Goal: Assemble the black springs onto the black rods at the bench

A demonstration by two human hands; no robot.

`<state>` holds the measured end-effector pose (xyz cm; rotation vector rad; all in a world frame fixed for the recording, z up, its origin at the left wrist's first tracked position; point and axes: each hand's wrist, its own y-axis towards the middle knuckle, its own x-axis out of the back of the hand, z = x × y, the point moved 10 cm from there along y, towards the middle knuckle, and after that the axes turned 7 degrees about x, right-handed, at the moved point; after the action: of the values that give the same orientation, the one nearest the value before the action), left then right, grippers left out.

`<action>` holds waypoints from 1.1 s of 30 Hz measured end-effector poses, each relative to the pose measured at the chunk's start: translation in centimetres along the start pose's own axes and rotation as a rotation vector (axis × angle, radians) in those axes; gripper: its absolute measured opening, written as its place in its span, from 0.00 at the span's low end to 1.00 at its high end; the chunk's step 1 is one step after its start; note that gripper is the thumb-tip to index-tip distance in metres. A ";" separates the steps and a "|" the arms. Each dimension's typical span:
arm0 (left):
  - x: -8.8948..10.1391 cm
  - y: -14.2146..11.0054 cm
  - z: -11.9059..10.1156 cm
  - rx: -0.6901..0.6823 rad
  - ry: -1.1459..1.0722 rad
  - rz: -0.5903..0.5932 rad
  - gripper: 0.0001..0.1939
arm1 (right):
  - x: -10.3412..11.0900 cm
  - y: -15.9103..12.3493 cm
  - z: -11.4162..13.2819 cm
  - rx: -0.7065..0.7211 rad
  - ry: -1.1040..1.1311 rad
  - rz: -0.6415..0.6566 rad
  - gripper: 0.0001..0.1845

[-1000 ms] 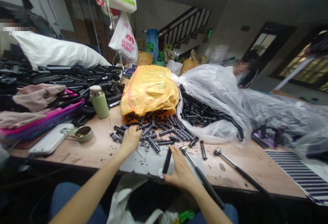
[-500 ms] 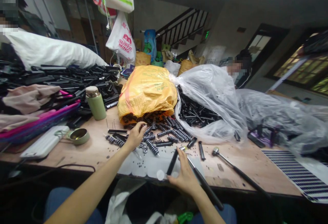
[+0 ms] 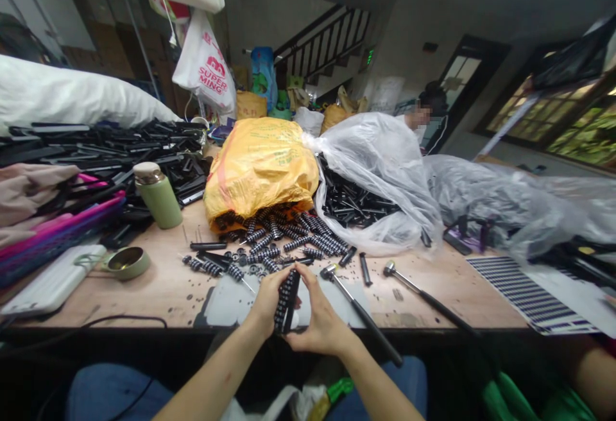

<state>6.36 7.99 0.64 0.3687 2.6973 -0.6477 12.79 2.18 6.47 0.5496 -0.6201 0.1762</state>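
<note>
Over the front edge of the wooden table (image 3: 158, 286), my left hand (image 3: 267, 302) is closed around a black-and-white ribbed spring part (image 3: 282, 305). My right hand (image 3: 317, 318) is closed around a black tube (image 3: 291, 302), held right against the ribbed part. Both pieces stand nearly upright between my hands. Just beyond them lies a scatter of several more ribbed parts (image 3: 283, 238) spilling from a yellow bag (image 3: 260, 164).
Two small hammers (image 3: 359, 312) (image 3: 423, 296) lie right of my hands. A clear bag of black tubes (image 3: 380, 177), a green flask (image 3: 156, 193), a small tin (image 3: 125, 260), a white case (image 3: 51, 283) and a heap of black strips (image 3: 120, 145) crowd the table. Another person sits behind the bags.
My left hand left the pile with a ribbed part and came back toward me. My right hand lifted the black tube off the table. Both hands met in front of me.
</note>
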 end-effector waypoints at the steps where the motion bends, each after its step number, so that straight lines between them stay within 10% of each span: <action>1: -0.2 -0.2 0.1 0.009 -0.009 0.001 0.18 | -0.1 -0.1 0.0 -0.002 -0.009 0.004 0.56; 22: -1.1 1.2 4.7 0.239 0.079 0.047 0.11 | -0.9 -2.4 -4.4 -0.246 0.114 -0.127 0.60; 30: -2.6 -0.3 3.2 -0.642 1.036 0.050 0.21 | -1.4 -4.6 -6.9 -0.233 -0.295 -0.218 0.46; 33: -3.8 -1.3 4.6 -0.840 1.342 0.160 0.20 | 1.6 -6.7 -8.4 -0.314 -0.544 -0.241 0.36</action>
<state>10.56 4.00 -1.29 0.9910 3.6049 1.2337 20.44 1.06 -1.16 0.3592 -1.0793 -0.3066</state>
